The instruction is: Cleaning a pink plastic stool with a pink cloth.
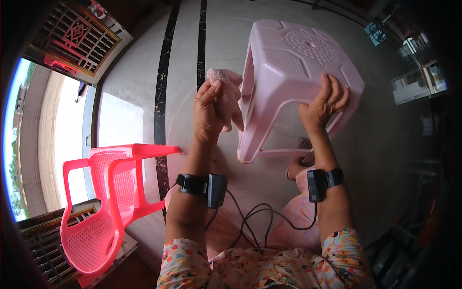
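A pale pink plastic stool (269, 85) is in front of me, tilted, with its patterned seat facing up and away. My right hand (324, 99) grips the near edge of its seat, fingers on top and thumb underneath. Pinched in my left hand (209, 104) is a pink fluffy cloth (228, 99), which hangs beside the stool's left legs. Whether the cloth touches the stool I cannot tell. Black devices are strapped to both my forearms, and dark cables run from them across my lap.
A bright pink plastic armchair (124, 173) stands at the left on the tiled floor (187, 43), which has dark marble strips. Beyond it is an open doorway flanked by doors with metal grilles (81, 36). My foot shows below the stool.
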The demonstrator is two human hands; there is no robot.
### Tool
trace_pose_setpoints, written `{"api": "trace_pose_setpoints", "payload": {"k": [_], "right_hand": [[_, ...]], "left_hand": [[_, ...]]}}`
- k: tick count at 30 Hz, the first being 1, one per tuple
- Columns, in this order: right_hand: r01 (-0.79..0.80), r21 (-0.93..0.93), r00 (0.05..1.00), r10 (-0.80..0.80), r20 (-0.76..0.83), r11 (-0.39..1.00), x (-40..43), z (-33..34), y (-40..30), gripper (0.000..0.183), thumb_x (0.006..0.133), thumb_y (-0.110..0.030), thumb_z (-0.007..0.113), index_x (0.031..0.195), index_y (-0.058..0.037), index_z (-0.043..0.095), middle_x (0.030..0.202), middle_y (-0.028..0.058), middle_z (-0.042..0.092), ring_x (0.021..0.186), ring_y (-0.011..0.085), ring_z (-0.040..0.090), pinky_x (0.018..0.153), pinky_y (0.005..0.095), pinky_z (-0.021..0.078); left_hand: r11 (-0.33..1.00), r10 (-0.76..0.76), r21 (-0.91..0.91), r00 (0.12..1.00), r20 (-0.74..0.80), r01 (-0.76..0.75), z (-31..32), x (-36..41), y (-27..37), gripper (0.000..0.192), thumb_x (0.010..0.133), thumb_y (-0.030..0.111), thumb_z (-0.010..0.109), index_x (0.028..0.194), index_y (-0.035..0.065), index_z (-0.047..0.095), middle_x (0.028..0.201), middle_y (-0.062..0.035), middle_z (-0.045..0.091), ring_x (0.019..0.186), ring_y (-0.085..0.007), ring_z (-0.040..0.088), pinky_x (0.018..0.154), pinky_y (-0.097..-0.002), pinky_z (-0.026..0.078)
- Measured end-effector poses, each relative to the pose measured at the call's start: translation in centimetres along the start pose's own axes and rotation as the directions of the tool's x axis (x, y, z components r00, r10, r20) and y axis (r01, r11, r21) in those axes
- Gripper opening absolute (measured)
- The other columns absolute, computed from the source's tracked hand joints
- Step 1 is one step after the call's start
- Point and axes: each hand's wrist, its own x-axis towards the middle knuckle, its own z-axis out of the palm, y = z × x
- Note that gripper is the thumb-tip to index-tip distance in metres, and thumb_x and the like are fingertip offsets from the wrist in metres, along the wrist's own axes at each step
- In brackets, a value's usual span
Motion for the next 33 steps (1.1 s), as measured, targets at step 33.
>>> {"api": "trace_pose_setpoints", "payload": {"k": [33], "right_hand": [[0.014,-0.021,0.999,-0.015,-0.029,1.000,-0.1,0.1,0.3,0.065,0.060,-0.012,0.064,0.120,-0.0107,0.038,0.120,0.0072,0.037,0.115,0.0362,0.020,0.096,0.0506,0.0144]], "left_hand": [[0.763,0.226,0.643,0.907,-0.355,0.061,3.2,0.3,-8.9,0.037,0.088,0.029,0.040,0.072,-0.0021,0.053,0.068,-0.0030,0.047,0.064,-0.0103,0.041,0.057,-0.0249,0.034]]}}
